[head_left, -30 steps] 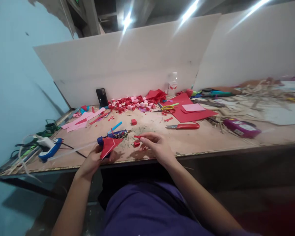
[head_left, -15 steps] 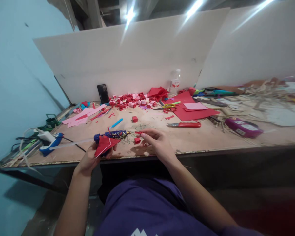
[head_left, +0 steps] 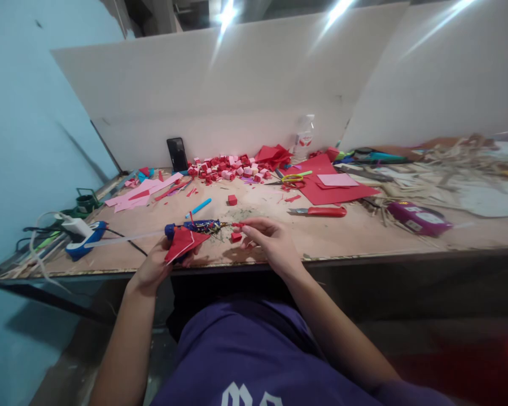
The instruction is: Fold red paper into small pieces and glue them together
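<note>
My left hand (head_left: 154, 265) is closed around a blue glue gun (head_left: 201, 226), whose nozzle points right. A folded red paper piece (head_left: 185, 241) with a pale edge lies over the gun's handle at that hand, and a clear glue stick (head_left: 129, 239) runs out behind. My right hand (head_left: 271, 239) pinches a small red paper piece (head_left: 237, 225) at the nozzle tip; whether they touch I cannot tell. Just below the pinch, a red paper cube (head_left: 236, 237) rests on the table. Another red cube (head_left: 232, 199) sits farther back.
Behind lies a heap of red and pink paper cubes (head_left: 228, 168), with a phone (head_left: 176, 154) upright to its left. A red-handled cutter (head_left: 325, 211), yellow scissors (head_left: 294, 179), red sheets (head_left: 334, 194) and a purple tape measure (head_left: 419, 218) are on the right. A power strip (head_left: 84, 241) is at left.
The glue gun's nozzle and the small red paper in my right hand have come closer together. Both hands keep their hold, and the view has shifted slightly.
</note>
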{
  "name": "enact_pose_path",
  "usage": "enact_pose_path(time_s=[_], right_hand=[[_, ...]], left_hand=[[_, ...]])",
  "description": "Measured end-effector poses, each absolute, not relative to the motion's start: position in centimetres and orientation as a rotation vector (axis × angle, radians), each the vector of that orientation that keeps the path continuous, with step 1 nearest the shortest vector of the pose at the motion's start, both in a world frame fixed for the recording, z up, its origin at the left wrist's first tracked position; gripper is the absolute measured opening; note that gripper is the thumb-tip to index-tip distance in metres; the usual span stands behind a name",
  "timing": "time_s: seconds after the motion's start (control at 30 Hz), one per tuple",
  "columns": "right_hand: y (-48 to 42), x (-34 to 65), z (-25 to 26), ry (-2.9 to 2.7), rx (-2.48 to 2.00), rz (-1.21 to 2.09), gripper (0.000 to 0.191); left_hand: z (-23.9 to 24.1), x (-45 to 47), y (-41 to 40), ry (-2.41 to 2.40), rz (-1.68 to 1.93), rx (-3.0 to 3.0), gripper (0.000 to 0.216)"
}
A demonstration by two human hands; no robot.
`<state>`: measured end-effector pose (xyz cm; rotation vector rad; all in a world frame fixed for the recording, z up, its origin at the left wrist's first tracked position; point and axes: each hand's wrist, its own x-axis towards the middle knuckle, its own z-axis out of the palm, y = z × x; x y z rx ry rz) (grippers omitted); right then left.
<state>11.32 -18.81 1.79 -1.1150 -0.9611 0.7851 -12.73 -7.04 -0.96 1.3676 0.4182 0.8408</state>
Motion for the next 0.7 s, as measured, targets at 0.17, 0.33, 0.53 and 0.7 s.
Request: enact_pose_path(time_s=[0.17, 0.33, 0.53, 0.7], right_hand=[[-18.86, 11.19, 1.91, -0.961, -1.120, 0.803, 0.029], [-18.81, 11.27, 1.76, -0.972, -1.107, 0.807, 0.026], [-18.67, 11.38, 1.62, -0.963, -1.108, 0.810, 0.027], [-18.63, 11.39, 1.59, -0.965, -1.101, 0.821, 0.026]], left_hand=[[-0.75, -12.68, -7.17, 0.432, 0.851, 1.351, 0.041], [-0.21, -12.40, -7.68, 0.469, 0.867, 1.345, 0.041], [-0.44, -12.45, -7.51, 0.465, 0.863, 1.364, 0.036], [-0.55, -12.53, -7.41, 0.458, 0.854, 1.374, 0.037]])
